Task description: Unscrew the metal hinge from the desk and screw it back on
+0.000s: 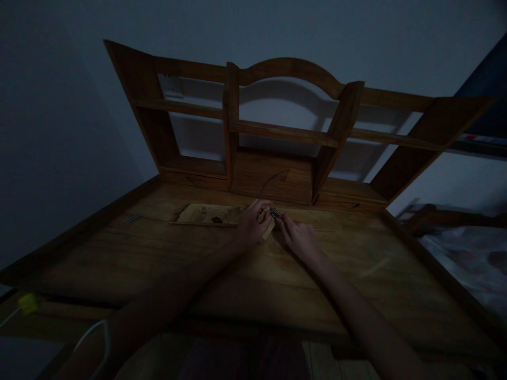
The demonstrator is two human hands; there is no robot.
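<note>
- The small piece of wood [268,230] was at the middle of the desk [245,266], tilted up between the two hands, just in front of the drawer shelf.
- The left hand [253,224] had its fingers clamped around that wood, thumb on the near side, probably so that it would not twist or slip.
- The right hand [295,235] pinched a shiny metal tool [274,212], thumb and forefinger together on it; its far end met or nearly met the wood, too dark to tell which. A grip this close to the end would seem to give fine control.
- Both forearms came in from the near edge and converged, which likely kept the wood steady and in plain sight.
- Behind the hands a long pale board [190,213] lay flat across the desk, its face marked with dark patches; lying lengthwise, it left the near part of the desk to the arms.
- Well apart to the left, thin metal rods [132,218] lay side by side, perhaps set there to be out of the way yet within reach.
- Along the back stood the drawer shelf [273,171], against the wall [285,31].
- At the near left corner was a yellow object [27,303] on a white cord; its kind could not be told.
</note>
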